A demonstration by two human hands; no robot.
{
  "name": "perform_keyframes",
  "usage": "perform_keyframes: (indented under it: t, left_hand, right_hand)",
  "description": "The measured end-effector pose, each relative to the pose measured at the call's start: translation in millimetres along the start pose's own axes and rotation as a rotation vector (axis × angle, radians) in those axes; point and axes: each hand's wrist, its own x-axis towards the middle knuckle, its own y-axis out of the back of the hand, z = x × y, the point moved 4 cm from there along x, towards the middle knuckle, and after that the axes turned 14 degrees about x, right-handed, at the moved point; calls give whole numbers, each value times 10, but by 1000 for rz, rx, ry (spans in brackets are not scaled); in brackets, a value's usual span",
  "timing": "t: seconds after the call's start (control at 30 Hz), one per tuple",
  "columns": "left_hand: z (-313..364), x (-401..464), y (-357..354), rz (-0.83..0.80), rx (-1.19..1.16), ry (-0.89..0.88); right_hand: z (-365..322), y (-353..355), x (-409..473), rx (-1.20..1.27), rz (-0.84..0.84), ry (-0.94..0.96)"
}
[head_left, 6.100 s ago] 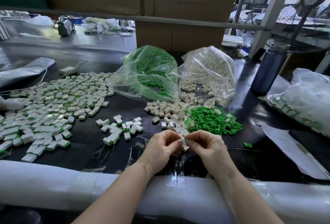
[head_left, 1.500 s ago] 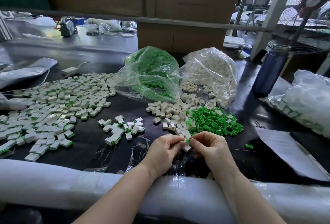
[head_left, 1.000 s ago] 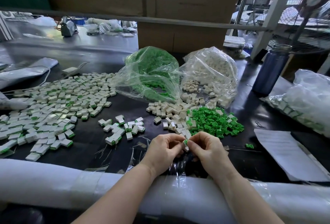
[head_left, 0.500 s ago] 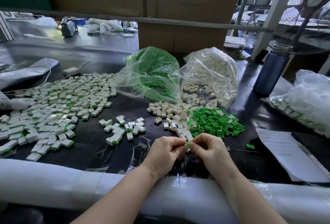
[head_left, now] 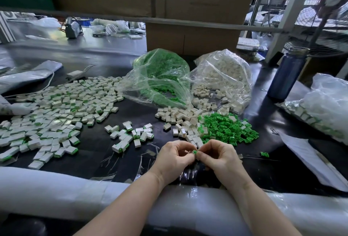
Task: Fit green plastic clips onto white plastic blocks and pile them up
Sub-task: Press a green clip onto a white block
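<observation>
My left hand [head_left: 174, 157] and my right hand [head_left: 219, 155] meet fingertip to fingertip above the table's near edge. Between them they pinch a small green clip [head_left: 194, 152]; any white block under the fingers is hidden. Loose white blocks [head_left: 180, 117] lie just beyond the hands, with a heap of green clips [head_left: 227, 129] to their right. A small group of fitted blocks [head_left: 130, 135] sits left of the hands, and a large spread of fitted blocks [head_left: 56, 111] covers the left of the table.
Two clear bags stand at the back, one of green clips [head_left: 160, 77] and one of white blocks [head_left: 224, 77]. A blue bottle [head_left: 288, 74], a bag of parts [head_left: 323, 107] and paper [head_left: 310, 158] are on the right. One stray clip [head_left: 264, 154] lies near my right hand.
Both hands have stayed together at the same spot, fingers shifting slightly around the green clip. The white block seen earlier between the fingers no longer shows.
</observation>
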Motion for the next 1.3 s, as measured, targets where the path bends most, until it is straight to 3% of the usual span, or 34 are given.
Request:
perform_keyframes:
  t: [0.17,0.37,1.3]
  left_hand:
    - [68,-17,30,19,-26,-73]
    - [89,-41,9,-28,-65,-116]
    - [108,-53,-41,-106,56,-180]
  right_hand:
    - [63,3,5,205,8,-75]
    - [49,-75,-4,217,-162,-137]
    - [41,-74,-22,278,-169,-155]
